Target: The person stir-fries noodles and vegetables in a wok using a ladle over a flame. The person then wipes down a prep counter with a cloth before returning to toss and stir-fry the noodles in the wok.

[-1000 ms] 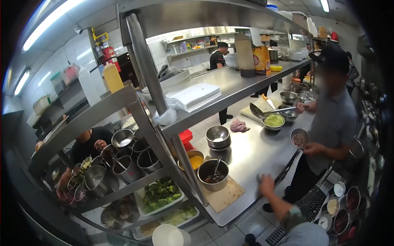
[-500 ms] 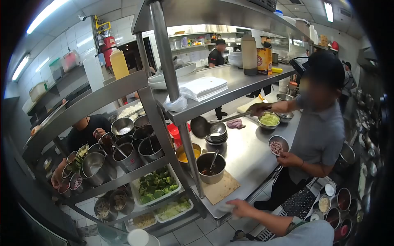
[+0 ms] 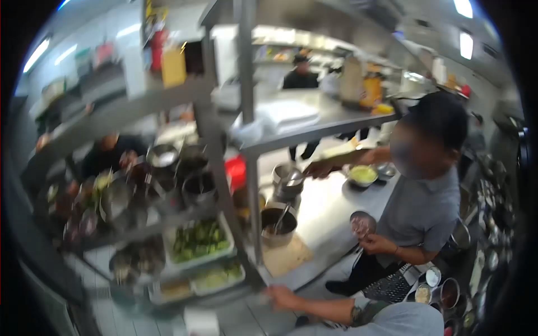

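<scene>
At the bottom, my right hand point(image 3: 284, 297) reaches left on an outstretched forearm, below the corner of the steel counter. Its fingers are smeared by motion, so what they hold, if anything, does not show. My left hand is out of view. Nearest to my hand are a brown board point(image 3: 287, 256) at the counter's end and a steel pot point(image 3: 278, 238) with dark contents and a ladle. Below and to the left is a blurred white container point(image 3: 202, 322). Left of my hand, a white tray of lettuce point(image 3: 218, 280) sits low on the rack.
A co-worker point(image 3: 420, 207) stands across the counter point(image 3: 322, 224), one hand holding a bowl of meat point(image 3: 362, 224), the other a long ladle. Steel posts and a rack point(image 3: 210, 129) with pots and a broccoli tray point(image 3: 199, 239) stand left. Sauce containers point(image 3: 448, 294) are at lower right.
The whole view has shifted and blurred. My right hand has moved left and slightly down. The co-worker's ladle is lower, now at the stacked bowls.
</scene>
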Demonstrator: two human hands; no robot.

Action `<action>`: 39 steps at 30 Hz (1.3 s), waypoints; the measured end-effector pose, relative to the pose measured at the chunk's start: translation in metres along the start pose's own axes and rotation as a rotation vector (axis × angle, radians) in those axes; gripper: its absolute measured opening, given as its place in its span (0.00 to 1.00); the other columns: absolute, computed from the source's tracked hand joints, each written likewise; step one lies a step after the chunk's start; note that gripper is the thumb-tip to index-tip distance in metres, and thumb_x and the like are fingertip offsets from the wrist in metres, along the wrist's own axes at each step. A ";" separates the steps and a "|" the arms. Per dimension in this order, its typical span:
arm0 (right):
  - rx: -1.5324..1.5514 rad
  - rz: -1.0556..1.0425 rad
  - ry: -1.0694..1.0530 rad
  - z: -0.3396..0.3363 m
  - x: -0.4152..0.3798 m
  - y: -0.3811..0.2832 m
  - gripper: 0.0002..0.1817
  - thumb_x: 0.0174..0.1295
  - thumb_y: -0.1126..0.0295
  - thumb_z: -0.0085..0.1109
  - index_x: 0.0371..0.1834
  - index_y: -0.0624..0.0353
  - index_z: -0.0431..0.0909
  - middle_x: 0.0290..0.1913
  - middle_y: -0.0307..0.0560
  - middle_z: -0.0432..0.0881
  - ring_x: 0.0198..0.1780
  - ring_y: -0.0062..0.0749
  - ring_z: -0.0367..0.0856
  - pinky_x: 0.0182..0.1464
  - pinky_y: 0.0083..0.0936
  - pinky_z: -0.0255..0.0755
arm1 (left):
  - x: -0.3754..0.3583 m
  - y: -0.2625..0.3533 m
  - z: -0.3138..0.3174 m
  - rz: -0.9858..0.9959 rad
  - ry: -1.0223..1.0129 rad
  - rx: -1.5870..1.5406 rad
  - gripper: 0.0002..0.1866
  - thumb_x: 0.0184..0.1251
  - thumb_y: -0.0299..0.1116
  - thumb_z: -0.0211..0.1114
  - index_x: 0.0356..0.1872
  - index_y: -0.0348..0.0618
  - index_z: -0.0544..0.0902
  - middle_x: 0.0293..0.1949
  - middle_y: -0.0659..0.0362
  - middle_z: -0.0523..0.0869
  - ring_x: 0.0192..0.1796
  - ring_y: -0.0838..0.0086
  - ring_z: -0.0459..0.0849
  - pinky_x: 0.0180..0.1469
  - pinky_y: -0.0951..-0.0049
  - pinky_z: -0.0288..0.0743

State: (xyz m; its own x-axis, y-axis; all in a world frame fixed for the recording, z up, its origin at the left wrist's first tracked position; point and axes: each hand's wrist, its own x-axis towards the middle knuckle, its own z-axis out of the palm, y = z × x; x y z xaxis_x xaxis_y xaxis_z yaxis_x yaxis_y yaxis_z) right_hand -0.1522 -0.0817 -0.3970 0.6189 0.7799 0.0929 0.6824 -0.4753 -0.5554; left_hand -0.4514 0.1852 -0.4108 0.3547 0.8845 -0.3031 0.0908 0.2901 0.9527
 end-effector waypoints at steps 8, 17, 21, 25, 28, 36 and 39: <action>-0.042 -0.191 0.370 -0.106 0.043 -0.105 0.34 0.48 0.84 0.54 0.64 0.57 0.77 0.60 0.59 0.76 0.57 0.57 0.73 0.61 0.47 0.69 | -0.067 0.100 0.100 0.182 -0.229 0.192 0.12 0.72 0.37 0.67 0.38 0.36 0.82 0.23 0.71 0.75 0.26 0.87 0.67 0.29 0.81 0.60; 0.172 -0.116 -0.083 -0.053 0.086 -0.062 0.28 0.52 0.81 0.53 0.60 0.55 0.81 0.57 0.56 0.77 0.60 0.52 0.75 0.65 0.37 0.70 | -0.091 0.121 0.064 0.165 -0.393 -0.211 0.11 0.70 0.36 0.66 0.37 0.36 0.82 0.31 0.65 0.80 0.33 0.81 0.76 0.36 0.78 0.69; 0.314 -0.010 -0.007 -0.076 0.044 -0.032 0.28 0.51 0.81 0.52 0.58 0.57 0.81 0.56 0.57 0.78 0.61 0.52 0.76 0.67 0.36 0.68 | -0.097 0.120 0.015 0.293 -0.384 -0.267 0.13 0.70 0.37 0.66 0.41 0.34 0.82 0.36 0.61 0.83 0.37 0.78 0.79 0.38 0.76 0.72; 0.199 0.028 0.386 -0.094 0.003 0.025 0.29 0.50 0.83 0.51 0.60 0.60 0.78 0.56 0.59 0.77 0.60 0.56 0.75 0.67 0.39 0.67 | -0.103 0.116 -0.005 0.283 -0.263 -0.379 0.06 0.75 0.30 0.58 0.43 0.38 0.78 0.36 0.60 0.83 0.34 0.79 0.77 0.37 0.77 0.70; 0.065 0.282 0.562 -0.087 -0.009 0.061 0.30 0.50 0.82 0.53 0.62 0.60 0.76 0.57 0.61 0.76 0.59 0.57 0.74 0.66 0.43 0.67 | -0.104 0.120 -0.004 0.241 -0.206 -0.422 0.07 0.76 0.32 0.59 0.42 0.39 0.78 0.36 0.60 0.83 0.34 0.79 0.77 0.38 0.76 0.71; 0.262 -0.191 -0.148 -0.009 -0.011 -0.005 0.31 0.53 0.77 0.56 0.65 0.54 0.77 0.60 0.58 0.78 0.62 0.54 0.75 0.63 0.39 0.71 | -0.070 0.125 0.044 0.232 -0.352 -0.304 0.08 0.71 0.33 0.65 0.38 0.39 0.81 0.35 0.63 0.84 0.36 0.81 0.78 0.39 0.78 0.71; 0.341 -0.104 -0.230 -0.011 -0.016 -0.022 0.31 0.55 0.75 0.59 0.66 0.52 0.76 0.61 0.55 0.78 0.62 0.50 0.77 0.62 0.35 0.73 | -0.064 0.128 0.058 0.318 -0.479 -0.186 0.05 0.68 0.27 0.68 0.36 0.37 0.82 0.34 0.63 0.83 0.37 0.82 0.79 0.40 0.80 0.71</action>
State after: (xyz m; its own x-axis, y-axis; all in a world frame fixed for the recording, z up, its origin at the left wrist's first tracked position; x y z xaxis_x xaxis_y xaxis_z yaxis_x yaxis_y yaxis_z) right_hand -0.1734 -0.0884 -0.3768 0.4243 0.9055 -0.0026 0.5447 -0.2574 -0.7982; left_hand -0.4082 0.1440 -0.2676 0.7214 0.6877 0.0811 -0.2374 0.1356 0.9619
